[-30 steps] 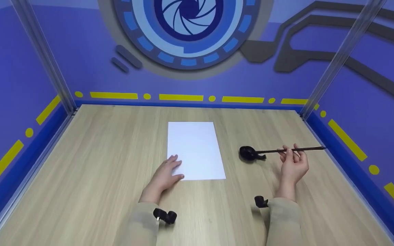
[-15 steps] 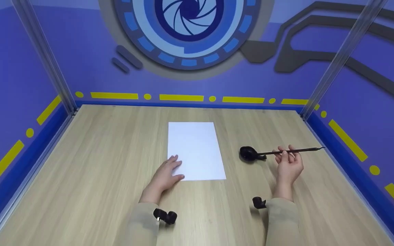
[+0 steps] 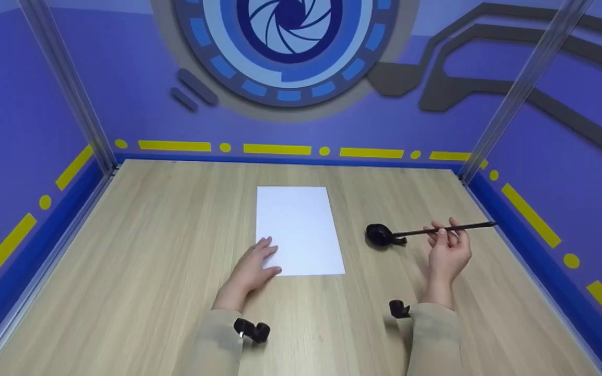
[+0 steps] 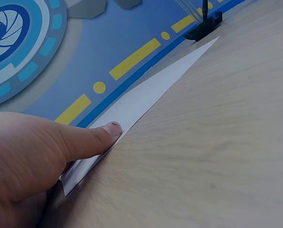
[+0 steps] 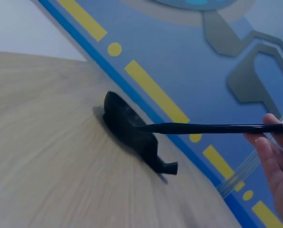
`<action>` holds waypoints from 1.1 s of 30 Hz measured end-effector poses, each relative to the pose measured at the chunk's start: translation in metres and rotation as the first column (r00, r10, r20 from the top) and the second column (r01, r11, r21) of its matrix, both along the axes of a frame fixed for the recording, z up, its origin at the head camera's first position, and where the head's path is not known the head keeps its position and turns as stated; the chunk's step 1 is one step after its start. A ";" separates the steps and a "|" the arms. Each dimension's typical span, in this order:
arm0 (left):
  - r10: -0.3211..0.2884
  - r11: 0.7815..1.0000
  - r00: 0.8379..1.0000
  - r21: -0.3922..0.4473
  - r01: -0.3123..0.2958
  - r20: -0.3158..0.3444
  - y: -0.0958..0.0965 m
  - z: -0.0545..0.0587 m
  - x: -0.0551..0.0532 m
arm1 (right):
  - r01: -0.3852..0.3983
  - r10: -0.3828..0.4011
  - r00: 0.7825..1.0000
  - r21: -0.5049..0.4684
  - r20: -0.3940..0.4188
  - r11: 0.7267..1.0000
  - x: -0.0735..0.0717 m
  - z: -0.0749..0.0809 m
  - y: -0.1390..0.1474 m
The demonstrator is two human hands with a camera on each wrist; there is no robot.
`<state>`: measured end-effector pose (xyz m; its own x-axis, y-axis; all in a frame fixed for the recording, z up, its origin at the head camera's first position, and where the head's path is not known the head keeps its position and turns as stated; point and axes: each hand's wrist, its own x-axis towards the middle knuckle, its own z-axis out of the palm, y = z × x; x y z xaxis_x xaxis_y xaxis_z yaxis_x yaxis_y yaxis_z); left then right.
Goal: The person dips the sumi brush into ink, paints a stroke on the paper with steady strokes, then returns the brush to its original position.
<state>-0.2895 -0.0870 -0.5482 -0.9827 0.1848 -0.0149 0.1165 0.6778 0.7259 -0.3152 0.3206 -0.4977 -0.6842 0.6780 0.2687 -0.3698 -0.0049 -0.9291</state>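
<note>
A sheet of white paper (image 3: 301, 224) lies on the wooden table. My left hand (image 3: 251, 266) rests on its lower left corner, fingers spread and thumb (image 4: 110, 133) lying near the edge. To the paper's right sits a small black ink dish (image 3: 379, 236) with a short stub of a handle (image 5: 167, 167). My right hand (image 3: 448, 251) pinches a slim black writing brush (image 3: 468, 227) between thumb and fingers. The brush lies almost level, with its pointed dark tip (image 5: 153, 128) at the dish. Whether the tip touches the inside of the dish, I cannot tell.
Blue and purple printed panels (image 3: 290, 130) with yellow marks enclose the table (image 3: 175, 235) at the back and both sides. Clear corner posts (image 3: 520, 89) stand at the rear. A black wrist camera mount (image 3: 252, 330) sticks out from each sleeve.
My right hand and the brush shifted slightly left, then back right, the tip staying by the dish. My left hand and the paper have kept still.
</note>
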 end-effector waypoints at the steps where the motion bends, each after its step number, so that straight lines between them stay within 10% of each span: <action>1: 0.001 1.000 1.000 0.002 -0.001 0.001 0.000 0.000 0.000 | 0.012 -0.012 1.000 -0.003 -0.009 1.000 0.000 0.002 0.000; 33: -0.002 1.000 1.000 -0.003 0.002 -0.011 0.000 -0.001 -0.001 | 0.082 -0.083 0.993 0.017 0.083 0.996 -0.003 -0.007 -0.003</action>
